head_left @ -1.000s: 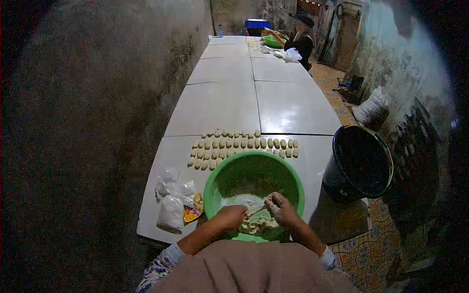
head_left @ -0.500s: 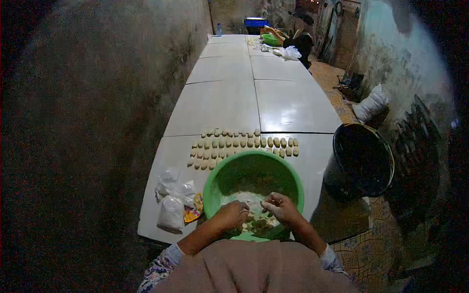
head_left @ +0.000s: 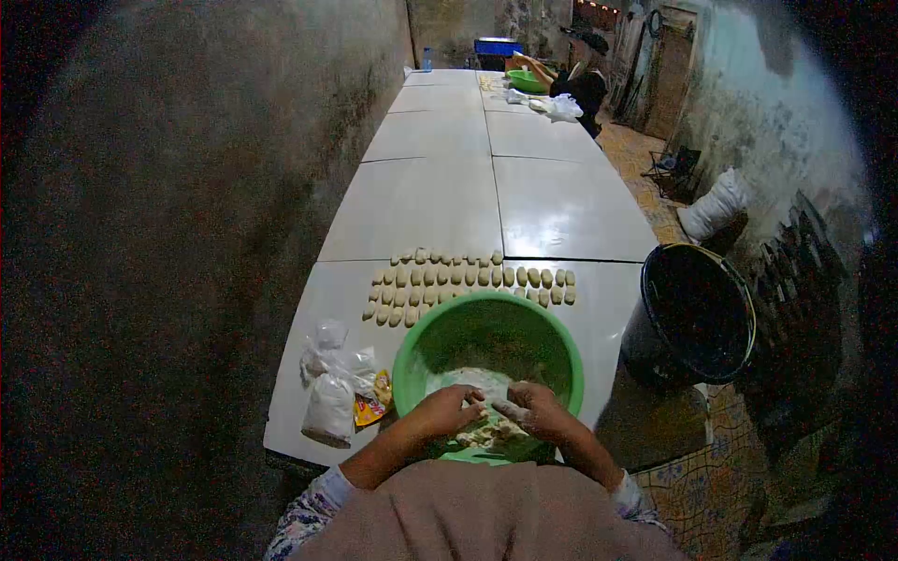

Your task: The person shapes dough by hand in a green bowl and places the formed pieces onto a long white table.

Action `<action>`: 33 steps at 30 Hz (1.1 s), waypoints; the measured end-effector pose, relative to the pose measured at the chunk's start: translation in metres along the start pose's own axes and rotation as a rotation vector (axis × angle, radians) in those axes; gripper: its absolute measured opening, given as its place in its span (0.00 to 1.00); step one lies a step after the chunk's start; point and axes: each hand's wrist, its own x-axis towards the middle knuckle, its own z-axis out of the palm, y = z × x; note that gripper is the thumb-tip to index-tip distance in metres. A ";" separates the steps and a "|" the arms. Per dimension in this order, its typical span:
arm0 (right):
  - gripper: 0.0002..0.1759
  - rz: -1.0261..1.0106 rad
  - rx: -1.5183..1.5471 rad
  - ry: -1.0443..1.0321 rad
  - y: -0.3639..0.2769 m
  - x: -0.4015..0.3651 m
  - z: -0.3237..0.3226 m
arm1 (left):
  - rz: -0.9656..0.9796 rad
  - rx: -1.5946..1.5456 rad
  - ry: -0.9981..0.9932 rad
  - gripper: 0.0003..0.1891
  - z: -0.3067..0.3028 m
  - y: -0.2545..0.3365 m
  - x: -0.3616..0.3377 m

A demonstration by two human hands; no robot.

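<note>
many dough pieces [head_left: 470,276] lie beyond the green basin [head_left: 500,332], bucket [head_left: 694,313] at right, with left hand [head_left: 446,411] and right hand [head_left: 540,413] grip unclear.

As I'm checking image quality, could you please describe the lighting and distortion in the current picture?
Head view: soft glare on the white table, shade inside the green basin; head view: a dim, grainy left wall, blackened corners, and table edges bowed by apparent wide-angle distortion.

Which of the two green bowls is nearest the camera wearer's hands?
The near bowl, at this end of the table: left hand and right hand show within its rim. The far bowl sits toward the other end, by another person.
</note>
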 end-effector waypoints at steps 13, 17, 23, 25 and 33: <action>0.12 -0.145 0.005 0.005 0.029 0.012 0.011 | -0.057 -0.074 -0.023 0.21 -0.006 0.010 -0.004; 0.19 0.020 0.072 -0.186 0.030 0.010 0.007 | -0.059 -0.091 -0.004 0.21 -0.002 0.007 -0.003; 0.10 -0.013 -0.089 -0.119 0.007 0.005 0.001 | 0.065 -0.154 -0.003 0.21 0.007 -0.003 0.002; 0.10 -0.105 -0.290 -0.044 0.007 0.008 -0.001 | 0.095 -0.263 -0.037 0.22 0.007 -0.006 0.004; 0.15 -0.030 -0.108 -0.055 0.006 0.014 -0.003 | 0.081 -0.682 -0.248 0.26 0.001 0.003 0.003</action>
